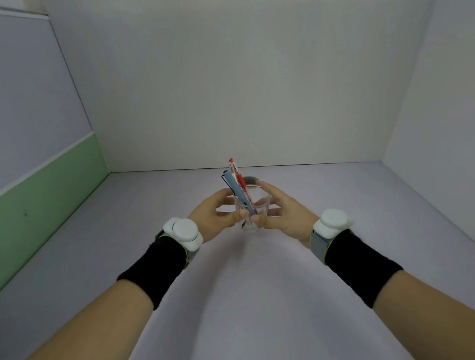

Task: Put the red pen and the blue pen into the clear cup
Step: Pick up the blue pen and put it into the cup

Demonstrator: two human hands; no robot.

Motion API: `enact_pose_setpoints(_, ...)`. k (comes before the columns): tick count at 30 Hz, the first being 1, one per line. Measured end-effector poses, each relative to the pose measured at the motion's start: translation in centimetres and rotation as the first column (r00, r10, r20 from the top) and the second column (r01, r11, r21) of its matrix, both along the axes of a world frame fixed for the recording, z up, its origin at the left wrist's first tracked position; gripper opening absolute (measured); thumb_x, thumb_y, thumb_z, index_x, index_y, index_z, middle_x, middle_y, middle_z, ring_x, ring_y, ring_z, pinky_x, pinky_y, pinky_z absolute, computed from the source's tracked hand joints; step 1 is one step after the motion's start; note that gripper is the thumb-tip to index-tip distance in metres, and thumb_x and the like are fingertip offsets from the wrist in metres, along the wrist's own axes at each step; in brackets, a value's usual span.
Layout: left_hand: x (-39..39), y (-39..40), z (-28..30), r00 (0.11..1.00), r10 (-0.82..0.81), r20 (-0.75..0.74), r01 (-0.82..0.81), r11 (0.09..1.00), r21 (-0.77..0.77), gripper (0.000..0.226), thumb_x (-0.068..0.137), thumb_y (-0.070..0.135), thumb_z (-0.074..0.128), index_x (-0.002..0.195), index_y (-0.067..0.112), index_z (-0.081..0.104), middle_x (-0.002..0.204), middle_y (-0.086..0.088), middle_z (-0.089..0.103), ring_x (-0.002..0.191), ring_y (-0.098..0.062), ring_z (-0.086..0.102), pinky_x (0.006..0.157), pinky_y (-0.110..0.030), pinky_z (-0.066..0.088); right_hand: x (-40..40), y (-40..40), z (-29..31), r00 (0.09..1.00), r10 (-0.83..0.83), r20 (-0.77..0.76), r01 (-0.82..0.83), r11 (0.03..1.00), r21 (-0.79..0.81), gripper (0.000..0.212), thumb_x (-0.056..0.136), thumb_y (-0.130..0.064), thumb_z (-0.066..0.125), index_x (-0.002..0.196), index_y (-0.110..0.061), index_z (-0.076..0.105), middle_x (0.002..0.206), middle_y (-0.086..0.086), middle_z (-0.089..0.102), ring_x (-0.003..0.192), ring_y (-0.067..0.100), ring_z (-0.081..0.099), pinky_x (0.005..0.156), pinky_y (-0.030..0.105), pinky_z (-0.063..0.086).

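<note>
The clear cup (260, 204) stands upright on the pale table, a little beyond the middle. The blue pen (234, 185) and the red pen (239, 177) both stand inside it, leaning to the left, with their upper halves sticking out above the rim. My left hand (209, 215) wraps the cup's left side, its thumb and fingertips touching the wall. On the opposite side, my right hand (291, 213) has thumb and fingers against the cup. The lower ends of the pens show dimly through the plastic.
A small grey round object (251, 179) lies just behind the cup, mostly hidden. White walls close the table at the back and right; a green and lilac panel (33, 193) bounds the left. Both wrists carry white trackers and black bands.
</note>
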State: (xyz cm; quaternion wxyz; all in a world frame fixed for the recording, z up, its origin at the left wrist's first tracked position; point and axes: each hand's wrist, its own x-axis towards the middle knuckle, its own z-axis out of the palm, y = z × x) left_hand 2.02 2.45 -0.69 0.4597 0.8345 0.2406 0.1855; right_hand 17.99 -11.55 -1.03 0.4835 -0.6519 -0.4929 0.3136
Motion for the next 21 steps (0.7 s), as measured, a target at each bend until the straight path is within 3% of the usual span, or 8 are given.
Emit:
enact_pose_setpoints(7, 0.3, 1.1, 1.0, 1.000, 0.007, 0.015, -0.007, 1.000, -0.016, 0.061, 0.084, 0.035, 0.072, 0.138, 0.027, 0.045, 0.135, -0.002, 0.056, 0.105, -0.023, 0.066, 0.084, -0.030, 0.057, 0.7, 1.4, 0.5, 0.996, -0.014, -0.085, 0.017, 0.999, 0.039, 0.076, 0.077, -0.015, 0.082, 0.139, -0.032, 0.041, 0.128, 0.001, 0.059, 0.113, 0.022, 0.063, 0.090, 0.034, 0.054)
enact_pose_setpoints(11, 0.6, 2.1, 1.6, 0.999, 0.027, 0.039, -0.026, 0.999, -0.019, 0.066, 0.081, 0.040, 0.073, 0.138, 0.029, 0.041, 0.130, 0.001, 0.057, 0.099, -0.017, 0.067, 0.076, -0.022, 0.055, 1.3, 2.5, 0.9, 0.993, -0.050, -0.105, 0.057, 0.996, 0.066, 0.060, 0.075, -0.013, 0.083, 0.125, -0.023, 0.052, 0.128, 0.002, 0.063, 0.110, 0.023, 0.067, 0.090, 0.036, 0.056)
enact_pose_setpoints(14, 1.1, 3.3, 1.6, 0.996, 0.058, 0.063, -0.054, 0.996, -0.070, 0.064, 0.080, 0.041, 0.074, 0.134, 0.030, 0.040, 0.128, 0.002, 0.058, 0.106, -0.024, 0.067, 0.090, -0.037, 0.056, 1.8, 3.8, 1.3, 0.991, -0.082, -0.107, 0.091, 0.993, 0.074, 0.056, 0.075, -0.011, 0.083, 0.124, -0.017, 0.056, 0.123, 0.006, 0.067, 0.105, 0.025, 0.069, 0.089, 0.038, 0.057)
enact_pose_setpoints(18, 2.3, 5.5, 1.5, 0.993, 0.083, 0.083, -0.077, 0.995, -0.068, 0.054, 0.080, 0.042, 0.073, 0.126, 0.029, 0.047, 0.130, 0.004, 0.059, 0.098, -0.013, 0.069, 0.083, -0.028, 0.058, 2.6, 6.0, 1.6, 0.989, -0.110, -0.101, 0.119, 0.989, 0.088, 0.051, 0.076, -0.011, 0.083, 0.121, -0.019, 0.061, 0.116, 0.005, 0.069, 0.099, 0.021, 0.072, 0.080, 0.025, 0.057)
enact_pose_setpoints(21, 2.9, 7.0, 1.5, 0.989, 0.096, 0.108, -0.088, 0.993, -0.075, 0.058, 0.081, 0.040, 0.073, 0.131, 0.025, 0.049, 0.130, 0.003, 0.059, 0.106, -0.019, 0.066, 0.091, -0.035, 0.056, 3.0, 7.5, 1.6, 0.985, -0.126, -0.114, 0.135, 0.988, 0.072, 0.055, 0.076, -0.013, 0.083, 0.126, -0.020, 0.060, 0.107, 0.000, 0.071, 0.091, 0.011, 0.073, 0.077, 0.018, 0.053)
